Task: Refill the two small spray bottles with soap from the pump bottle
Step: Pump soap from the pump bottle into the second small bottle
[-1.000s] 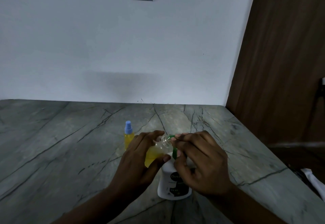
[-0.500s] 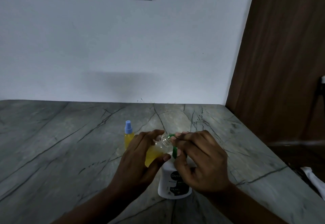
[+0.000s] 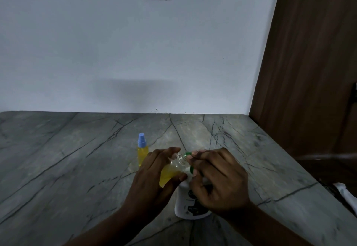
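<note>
Head view, and it's tight work over the pump bottle (image 3: 185,204), which stands white and upright on the table (image 3: 58,168) under both hands. The left hand (image 3: 154,176) is wrapped round the uncapped spray bottle (image 3: 171,173), fingers curled about its yellow body, holding it just left of the pump bottle's top. The bottle's long axis is tilted, running up and to the right, so its open threaded neck points straight at the green pump head (image 3: 187,154). The right hand (image 3: 218,180) comes in from the pump bottle's right, fingers curled over that pump head and thumb tucked below it. Nozzle and neck look to be touching or very nearly so; whether the spout sits inside the mouth I can't tell. That lineup decides the next press, I'd judge: any drift and soap runs down the outside. Beyond and left of the pump bottle, the capped spray bottle (image 3: 142,153) stands alone, blue top on, yellow inside.
</note>
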Available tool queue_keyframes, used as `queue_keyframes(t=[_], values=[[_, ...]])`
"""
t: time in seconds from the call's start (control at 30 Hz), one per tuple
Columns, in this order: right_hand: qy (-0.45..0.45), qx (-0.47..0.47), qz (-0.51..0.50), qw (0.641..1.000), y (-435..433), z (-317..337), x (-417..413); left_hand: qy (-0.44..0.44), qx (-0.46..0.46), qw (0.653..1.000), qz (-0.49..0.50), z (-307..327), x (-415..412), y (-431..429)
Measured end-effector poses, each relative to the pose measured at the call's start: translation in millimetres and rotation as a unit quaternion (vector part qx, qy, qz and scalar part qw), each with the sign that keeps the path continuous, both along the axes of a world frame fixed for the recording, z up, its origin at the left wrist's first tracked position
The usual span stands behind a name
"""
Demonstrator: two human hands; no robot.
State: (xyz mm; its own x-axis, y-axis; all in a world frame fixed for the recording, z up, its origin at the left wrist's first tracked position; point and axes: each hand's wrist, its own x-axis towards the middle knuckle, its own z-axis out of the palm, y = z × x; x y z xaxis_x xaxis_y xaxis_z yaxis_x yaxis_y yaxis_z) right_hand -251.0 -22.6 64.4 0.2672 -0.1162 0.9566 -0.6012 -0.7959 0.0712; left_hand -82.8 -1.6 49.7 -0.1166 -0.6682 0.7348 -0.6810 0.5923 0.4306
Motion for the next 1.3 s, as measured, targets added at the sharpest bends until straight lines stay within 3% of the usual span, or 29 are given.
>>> queue_keyframes(t=[0.4, 0.93, 1.3], values=[[0.007, 0.018, 0.018, 1.000, 1.9, 11.8, -6.6, 0.039, 0.015, 0.999, -0.025, 6.4, -4.9, 1.6], [-0.028, 0.012, 0.017, 0.999, 0.4, 0.7, -0.9, 0.018, 0.013, 1.000, -0.008, -0.9, -1.7, -1.1], [-0.005, 0.015, 0.017, 1.000, 0.4, 7.1, -3.9, 0.025, 0.008, 0.999, -0.018, 2.3, -2.2, -1.0]])
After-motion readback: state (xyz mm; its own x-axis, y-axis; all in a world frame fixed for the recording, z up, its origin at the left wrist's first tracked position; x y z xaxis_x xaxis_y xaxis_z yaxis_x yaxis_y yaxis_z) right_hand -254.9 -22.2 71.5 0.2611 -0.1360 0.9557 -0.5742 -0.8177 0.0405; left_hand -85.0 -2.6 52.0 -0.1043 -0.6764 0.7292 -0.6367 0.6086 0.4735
